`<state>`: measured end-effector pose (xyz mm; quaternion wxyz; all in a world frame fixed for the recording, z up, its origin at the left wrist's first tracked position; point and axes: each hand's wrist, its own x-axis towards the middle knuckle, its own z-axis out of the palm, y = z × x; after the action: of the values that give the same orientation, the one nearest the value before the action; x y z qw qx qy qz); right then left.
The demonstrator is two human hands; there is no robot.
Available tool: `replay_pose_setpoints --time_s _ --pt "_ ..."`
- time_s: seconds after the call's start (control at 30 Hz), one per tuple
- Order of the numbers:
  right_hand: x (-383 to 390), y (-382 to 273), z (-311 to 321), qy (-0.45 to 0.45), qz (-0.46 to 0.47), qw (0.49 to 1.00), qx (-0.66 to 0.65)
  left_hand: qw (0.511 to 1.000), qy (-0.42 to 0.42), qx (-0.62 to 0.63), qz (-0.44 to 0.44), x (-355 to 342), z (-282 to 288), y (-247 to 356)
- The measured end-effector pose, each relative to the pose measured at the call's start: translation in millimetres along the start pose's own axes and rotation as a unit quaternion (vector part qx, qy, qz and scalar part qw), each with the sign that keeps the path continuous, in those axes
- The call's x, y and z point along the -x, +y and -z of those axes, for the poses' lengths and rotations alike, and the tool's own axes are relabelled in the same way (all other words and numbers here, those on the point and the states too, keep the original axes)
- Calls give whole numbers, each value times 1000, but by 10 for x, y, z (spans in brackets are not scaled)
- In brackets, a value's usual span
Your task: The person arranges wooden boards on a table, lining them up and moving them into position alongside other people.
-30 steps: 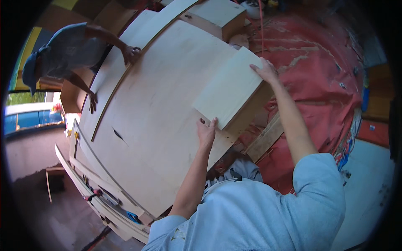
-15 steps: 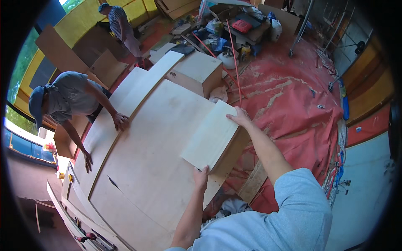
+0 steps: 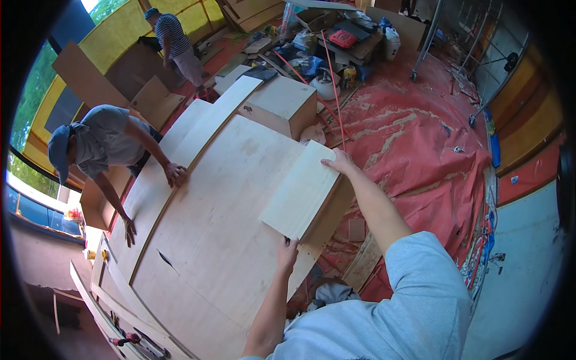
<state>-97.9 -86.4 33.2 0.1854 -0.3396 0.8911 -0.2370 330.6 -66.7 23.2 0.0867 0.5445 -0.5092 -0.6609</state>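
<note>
Large plywood sheet (image 3: 222, 240) fills centre frame, lying flat. Red floor covering (image 3: 420, 144) at right. At left, a co-worker (image 3: 102, 144) presses both palms on the sheet. I grip a pale rectangular board (image 3: 303, 191) at centre: left hand (image 3: 287, 251) fingers wrapped on its lower edge, right hand (image 3: 339, 162) fingers clasping its upper corner.

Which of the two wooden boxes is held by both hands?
The near pale box, left hand and right hand on opposite ends; the far box sits untouched.
</note>
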Motion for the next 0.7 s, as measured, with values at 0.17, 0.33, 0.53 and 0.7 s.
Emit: replay_pose_setpoints --time_s 0.17,0.33,0.53,0.7 --pt "25 -67 80 -31 -30 999 0 997 -67 26 -3 460 508 -411" --pt "155 -257 131 -40 -42 997 45 997 -30 67 22 1097 1270 -1223" --pt "407 -196 -308 181 -39 961 206 978 100 130 126 1843 1980 -1978" --pt "1256 -164 -531 203 20 973 107 979 77 167 87 2099 2523 -2513"
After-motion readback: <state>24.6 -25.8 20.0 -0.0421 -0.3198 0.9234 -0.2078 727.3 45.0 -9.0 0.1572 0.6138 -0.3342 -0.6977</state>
